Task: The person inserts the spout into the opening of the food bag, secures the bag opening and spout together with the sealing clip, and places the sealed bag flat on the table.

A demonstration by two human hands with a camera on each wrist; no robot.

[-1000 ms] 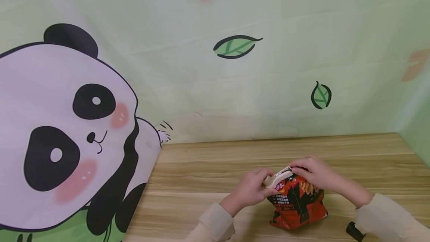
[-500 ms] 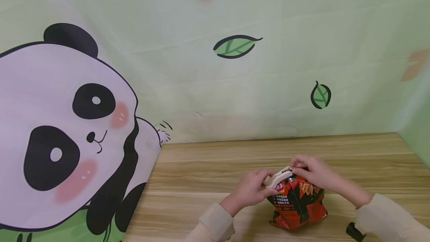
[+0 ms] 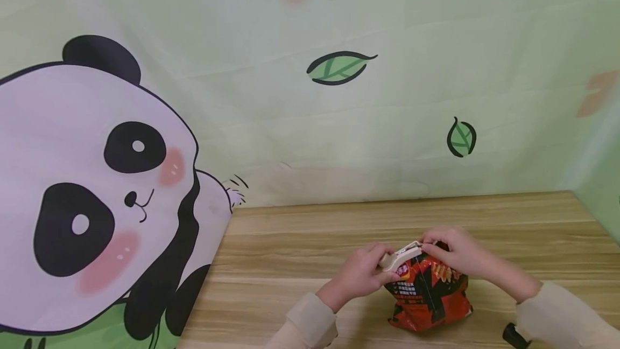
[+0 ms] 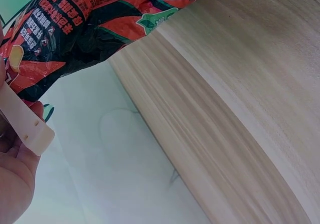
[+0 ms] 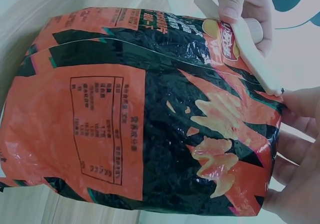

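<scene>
A red and black bag of chips (image 3: 426, 298) stands on the wooden table, its top edge uppermost. Along the left part of that edge lies a long cream-white bag clip (image 3: 403, 257). My left hand (image 3: 360, 269) grips the clip's near end, thumb in front and fingers behind. In the left wrist view the clip's blunt end (image 4: 39, 140) sticks out past the palm. My right hand (image 3: 452, 249) pinches the bag's top edge just beyond the clip's far tip. In the right wrist view its thumb (image 5: 302, 102) lies by that tip, with the other fingers partly behind the bag.
A small black object (image 3: 514, 334) lies near the right sleeve (image 3: 557, 308). A pale green cloth backdrop (image 3: 411, 31) with a printed panda (image 3: 121, 176) hangs behind the table (image 3: 300, 230) and covers its left side.
The right hand's fingers have shifted slightly along the bag's top edge. The left hand, clip and bag are almost unmoved.
</scene>
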